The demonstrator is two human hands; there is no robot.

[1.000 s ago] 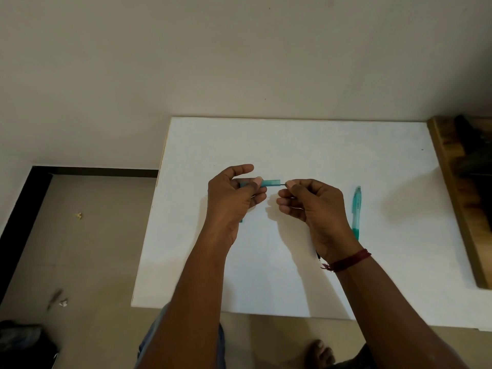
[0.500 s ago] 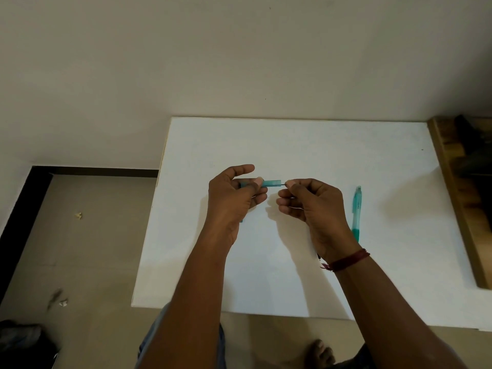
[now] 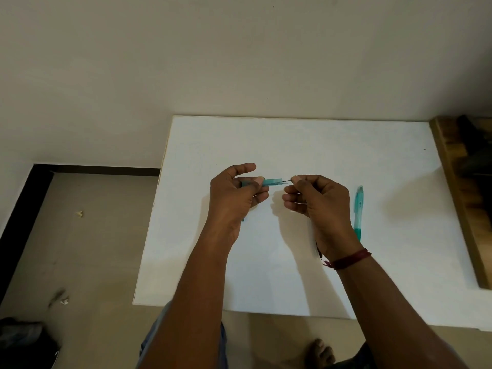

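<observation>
Head view, left hand gripping teal lead case, right hand pinching thin lead, both above white table

The left hand covers one end of the small translucent teal plastic case. The thin dark leads pinched by the right hand are too fine to count. Right of that hand, the teal plastic mechanical pencil has its lower end lost behind the wrist.
</observation>
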